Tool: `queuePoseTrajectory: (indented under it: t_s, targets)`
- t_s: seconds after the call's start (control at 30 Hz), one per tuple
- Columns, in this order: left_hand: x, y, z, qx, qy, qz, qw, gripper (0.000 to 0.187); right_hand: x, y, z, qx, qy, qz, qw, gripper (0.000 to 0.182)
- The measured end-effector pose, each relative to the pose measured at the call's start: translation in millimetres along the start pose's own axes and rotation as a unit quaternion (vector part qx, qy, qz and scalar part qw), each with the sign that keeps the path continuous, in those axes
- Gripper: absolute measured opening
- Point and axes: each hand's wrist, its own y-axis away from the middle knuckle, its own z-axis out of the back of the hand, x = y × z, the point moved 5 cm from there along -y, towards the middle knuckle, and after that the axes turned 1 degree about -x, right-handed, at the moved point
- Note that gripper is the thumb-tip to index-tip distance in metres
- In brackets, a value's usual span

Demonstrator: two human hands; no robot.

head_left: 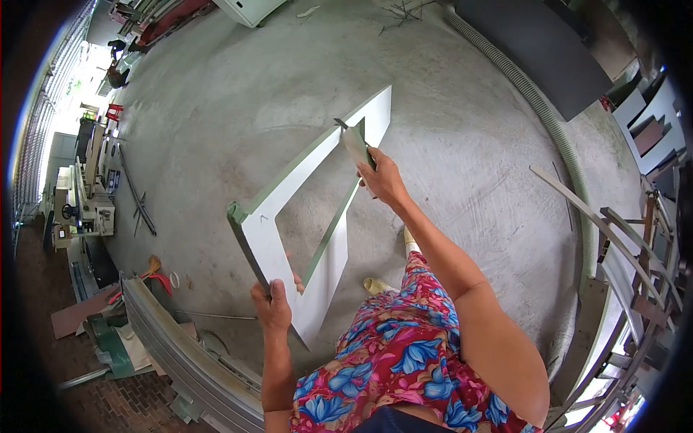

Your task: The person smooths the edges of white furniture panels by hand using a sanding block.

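Observation:
A white panel frame (317, 162) with green edges and a large cut-out is held up, tilted, in front of my body. My left hand (273, 306) grips its near left side, thumb on the outer face and fingertips showing through the opening. In my right hand (384, 179) is a flat, narrow tool (354, 146) with a beige face, a green side and a dark tip. The tool lies against the frame's upper green edge, beside the cut-out. What kind of tool it is, I cannot tell.
Grey concrete floor (462, 144) surrounds my feet. A ribbed hose (530, 83) curves along the right, near a dark sheet (538, 50) and stacked metal strips (628, 249). Long metal profiles (188, 339) lie at lower left. Machinery (90, 198) stands at far left; a person (115, 74) crouches beyond.

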Motion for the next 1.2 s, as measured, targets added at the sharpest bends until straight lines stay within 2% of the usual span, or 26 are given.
queuePoseTrajectory:
  t_s: [0.2,0.3,0.4,0.43,0.5,0.57,0.63,0.7,0.8,0.9,0.93,1.03,1.2]
  targets:
    - [11.1,3.2,0.8,0.003,0.007,-0.006,1.000,0.076,20.0,49.8,-5.9,0.044,-0.018,0.014,0.999,0.040]
    - [2.6,3.0,-1.8,0.000,0.031,-0.013,0.999,0.072,47.5,93.1,-10.4,0.099,-0.049,-0.001,0.994,0.043]
    - [12.0,4.1,3.3,0.002,0.026,-0.008,1.000,0.071,79.5,126.9,-10.0,0.208,-0.178,0.066,0.960,0.036]
    - [12.9,5.0,4.0,0.010,0.023,-0.018,1.000,0.069,80.1,120.7,1.5,0.165,-0.180,0.062,0.968,0.036]
    - [16.1,8.7,6.4,0.022,0.021,-0.037,0.999,0.065,80.7,97.3,33.2,0.084,-0.178,0.053,0.979,0.035]
    - [27.3,11.8,13.3,0.041,-0.028,-0.050,0.998,0.064,42.1,37.8,67.5,-0.042,-0.153,0.084,0.984,0.035]
    - [34.5,15.5,19.4,0.059,-0.074,-0.061,0.994,0.064,-13.9,-25.8,98.8,-0.056,-0.062,-0.007,0.996,0.035]
    - [32.2,14.4,22.3,0.077,-0.118,-0.072,0.987,0.064,-70.1,-80.9,119.4,-0.085,0.048,0.004,0.995,0.032]
    - [8.0,4.3,21.8,0.088,-0.211,-0.115,0.967,0.067,-97.2,-121.6,132.4,-0.051,0.150,-0.076,0.984,0.031]
    - [-22.5,-8.7,13.1,0.085,-0.251,-0.090,0.960,0.069,-119.3,-159.6,134.5,-0.040,0.188,-0.097,0.977,0.027]
    - [-29.4,-12.9,11.7,0.080,-0.251,-0.083,0.961,0.054,-132.4,-171.9,135.1,-0.040,0.189,-0.105,0.976,0.028]
    - [-39.0,-23.0,10.5,0.084,-0.277,-0.104,0.952,0.052,-149.2,-205.1,135.6,-0.043,0.200,-0.122,0.971,0.029]
    - [-44.5,-31.6,14.7,0.064,-0.271,-0.053,0.959,0.046,-154.2,-240.2,145.6,-0.023,0.273,-0.135,0.952,0.028]
